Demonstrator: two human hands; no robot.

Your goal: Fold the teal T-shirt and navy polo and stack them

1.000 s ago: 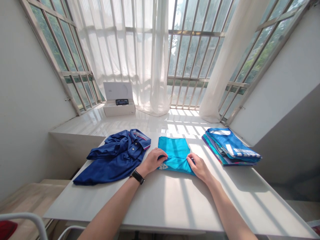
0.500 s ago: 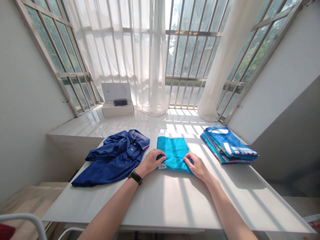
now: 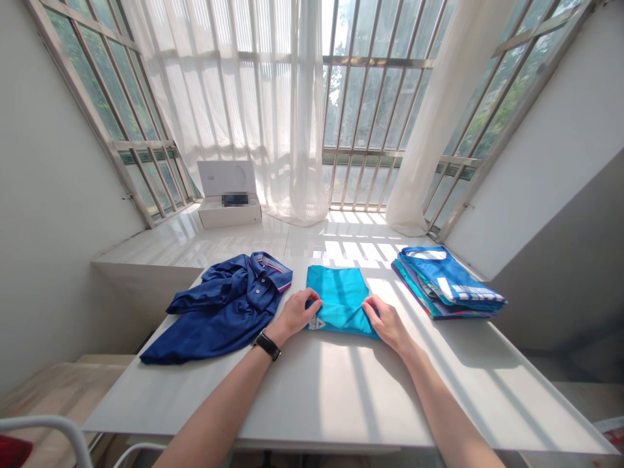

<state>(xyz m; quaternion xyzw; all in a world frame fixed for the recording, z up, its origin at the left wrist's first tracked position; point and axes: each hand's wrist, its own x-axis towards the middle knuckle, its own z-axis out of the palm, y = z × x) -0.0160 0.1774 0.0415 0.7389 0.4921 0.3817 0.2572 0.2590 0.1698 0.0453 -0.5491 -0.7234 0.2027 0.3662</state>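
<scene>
**On a sunlit white table, two hands pinch a turquoise garment at its sides**

Toward the left of the white table [image 3: 287,403], a navy polo shirt [image 3: 224,318] lies unfolded, its soft cloth rumpled into loose ridges, with a stiffer collar trimmed in red and white. Behind it, on the glossy ledge, stands a white box [image 3: 231,216] with its lid raised; the item inside is blurred out.

Next comes the left hand [image 3: 297,311], a black-banded watch [image 3: 266,346] on its wrist, thumb and fingers drawn narrow on the left edge of the turquoise garment [image 3: 336,286]. The garment lies at the middle of the table, a smooth, thin, roughly rectangular panel with a pale triangular print [image 3: 320,323] near its front left corner and a crease running between the hands. The right hand [image 3: 387,318] pinches the opposite edge in the same way.

The step in hand looks like folding or straightening the near part; the next move seems to call for an even grip on both edges, so that the slippery-looking fabric does not skew.

Farther right sits a neat stack of folded garments [image 3: 448,286], blue with white lettering on top, layered edges beneath.
</scene>
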